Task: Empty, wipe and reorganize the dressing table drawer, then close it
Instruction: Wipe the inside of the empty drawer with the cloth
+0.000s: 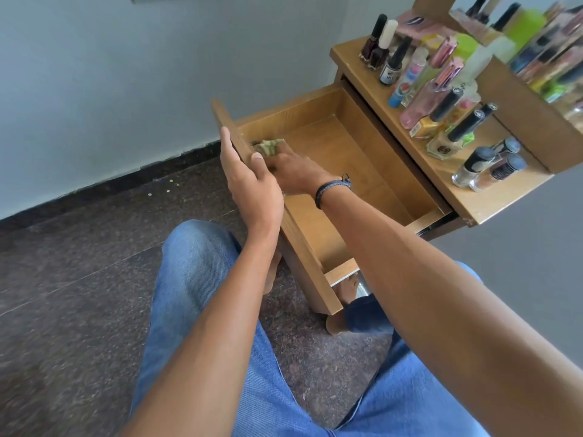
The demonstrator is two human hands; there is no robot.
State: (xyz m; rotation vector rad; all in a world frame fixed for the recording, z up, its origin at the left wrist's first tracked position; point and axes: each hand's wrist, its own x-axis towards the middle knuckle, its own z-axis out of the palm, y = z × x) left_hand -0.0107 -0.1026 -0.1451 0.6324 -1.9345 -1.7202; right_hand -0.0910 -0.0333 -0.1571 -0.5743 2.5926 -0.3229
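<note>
1. At the drawer's near-left corner: right hand (295, 175), reaching down inside, grasping a crumpled green cloth (268, 147) and holding it against the drawer floor next to the front panel; its fingertips are hidden behind the other hand; a dark wristband (331, 189) sits on the wrist; judged purpose, wiping the corner where dust collects.
2. Left hand (252, 187): clasped on the top edge of the front panel (304, 266), thumb on the inner side, fingers laid along the outer face; judged purpose, steadying the pulled-out drawer so the wiping does not push it.
3. Drawer (303, 105): wooden, pulled well out from under the desk, wholly open; contents, the cloth and the right hand only; no other item shows on its bare floor; emptying judged done, wiping in hand, refilling and closing not yet done.
4. Desk (473, 203): wooden top directly above the drawer's slot; carries a crowded group of small bottles (441, 99), nail polish and perfume types, standing upright; judged to be the likely drawer contents, parked there within reach for putting back, though this cannot be confirmed.
5. Mirror (536, 42): behind the bottles, repeating them in blurred reflection.
6. Floor (79, 279): dark speckled stone; the person's knees in blue jeans lie just before the drawer.
</note>
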